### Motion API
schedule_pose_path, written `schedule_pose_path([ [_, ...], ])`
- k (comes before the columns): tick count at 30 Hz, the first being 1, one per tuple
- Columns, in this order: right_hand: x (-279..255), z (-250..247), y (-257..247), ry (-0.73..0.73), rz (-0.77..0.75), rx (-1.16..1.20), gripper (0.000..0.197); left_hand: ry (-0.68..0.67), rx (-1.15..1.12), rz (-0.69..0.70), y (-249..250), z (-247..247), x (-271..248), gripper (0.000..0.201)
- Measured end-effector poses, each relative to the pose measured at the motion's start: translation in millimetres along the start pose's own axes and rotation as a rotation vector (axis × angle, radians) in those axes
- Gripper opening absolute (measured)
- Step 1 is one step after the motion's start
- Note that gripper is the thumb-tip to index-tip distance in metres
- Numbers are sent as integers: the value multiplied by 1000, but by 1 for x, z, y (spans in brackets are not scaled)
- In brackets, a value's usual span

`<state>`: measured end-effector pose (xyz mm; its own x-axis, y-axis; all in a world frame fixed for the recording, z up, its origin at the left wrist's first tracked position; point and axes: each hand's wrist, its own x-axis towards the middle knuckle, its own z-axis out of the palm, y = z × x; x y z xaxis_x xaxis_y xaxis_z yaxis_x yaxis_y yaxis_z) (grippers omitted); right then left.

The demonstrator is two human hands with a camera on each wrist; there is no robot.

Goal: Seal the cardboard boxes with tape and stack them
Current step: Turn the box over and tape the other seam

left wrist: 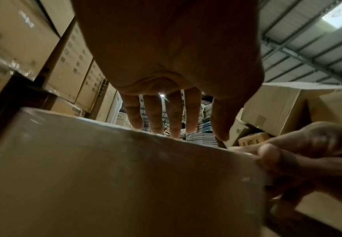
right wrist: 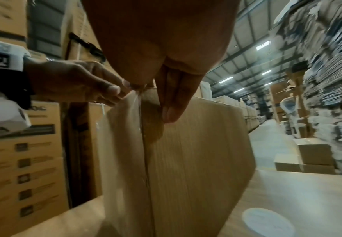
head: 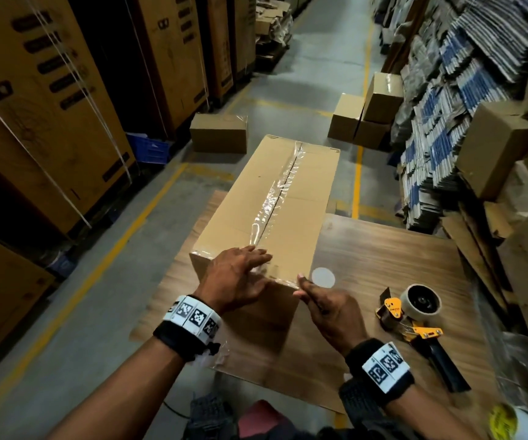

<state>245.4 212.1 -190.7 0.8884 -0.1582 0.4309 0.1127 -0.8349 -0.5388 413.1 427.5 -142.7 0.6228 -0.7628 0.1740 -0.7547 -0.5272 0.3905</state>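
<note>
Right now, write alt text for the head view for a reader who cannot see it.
A person's left hand presses clear tape flat on the near end of a long cardboard box, while the right hand touches its near corner. The box lies on a wooden table; a tape dispenser rests at right.

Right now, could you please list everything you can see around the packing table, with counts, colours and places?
Long brown cardboard box: one, on table, seam taped.
Clear tape strip: one, along box top.
Yellow-and-black tape dispenser: one, on table, right of box.
Wood-grain table: one, under box.
Small brown cartons: four on floor beyond.
Blue crate: one, floor left.
Left hand: flat on box's near end.
Right hand: fingers at box's near right corner.
</note>
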Motion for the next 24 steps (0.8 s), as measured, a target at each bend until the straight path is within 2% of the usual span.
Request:
schedule_pose_path([
  [3, 6, 4, -21, -90, -63, 60, 40, -10, -18, -86, 29, 9, -8, 64],
  [5, 18, -1, -21, -13, -38, 58, 35, -23, 14, -173, 41, 17, -13, 76],
  [7, 38, -9, -8, 81, 71, 38, 30, -54, 55, -210, 48, 22, -19, 92],
  [8, 48, -13, 1, 101, 120, 17, 32, -75, 84, -206, 50, 24, -21, 93],
  [10, 67, -21, 17, 44, 179, -51, 41, -92, 127, -192, 50, 21, -23, 81],
  [12, 84, -25, 25, -113, 175, -135, 50, -130, 134, -195, 41, 10, -22, 68],
  [15, 96, -21, 27, -312, 146, -223, 58, -294, 261, -228, 13, -21, -25, 61],
  [16, 97, -18, 27, -328, 157, -220, 58, -322, 332, -255, 1, -33, -27, 68],
  [18, 96, -14, 27, -317, 196, -193, 58, -287, 411, -333, -27, -54, -29, 77],
  [21, 100, -13, 26, -289, 243, -185, 58, -229, 420, -398, -65, -77, -31, 67],
  [24, 114, -19, 30, -254, 231, -254, 65, -208, 459, -421, -81, -92, -32, 56],
])
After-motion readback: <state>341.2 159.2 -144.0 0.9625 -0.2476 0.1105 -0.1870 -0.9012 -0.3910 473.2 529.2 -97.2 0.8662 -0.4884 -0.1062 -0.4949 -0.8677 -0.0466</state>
